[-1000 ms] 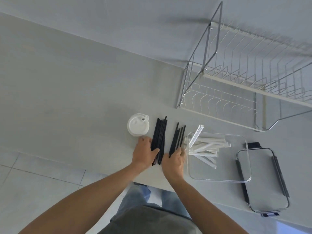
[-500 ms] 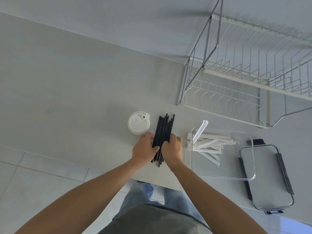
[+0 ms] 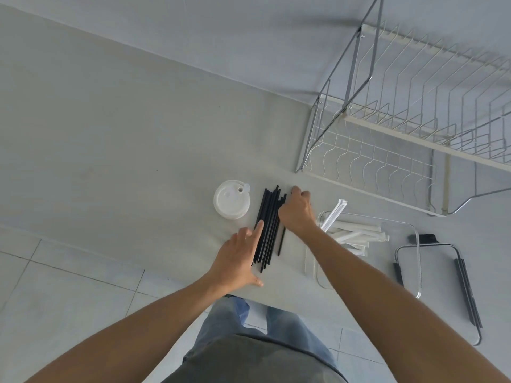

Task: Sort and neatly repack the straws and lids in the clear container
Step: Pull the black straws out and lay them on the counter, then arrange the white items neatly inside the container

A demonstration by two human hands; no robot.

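- Whereas two separate groups of black straws were shown a second ago, one merged bundle of black straws is now recorded on the counter, with one straw lying slightly apart at its right edge.
- Left hand: fingers are held straight, the index finger laid against the bundle's left side; nothing is gripped. Half a second ago this hand was curled at the bundle's near end.
- Right hand: moved up to the bundle's far right side; fingers are curled and pressed against the straws, but whether any straw is enclosed cannot be told.
- Judgement: the black straws are taken as gathered and being squared, so sorting of this kind is nearly done; repacking is not yet done.
- White lids: stacked just left of the bundle, untouched.
- Clear container: placed right of the hands, partly hidden by the right forearm; wrapped white straws are lying in it, one tilted over its rim.
- Container lid: laid separately, further right, black clips at its sides.
- Wire dish rack: noted behind.
- Brands, labels, writing: none can be read on any item.
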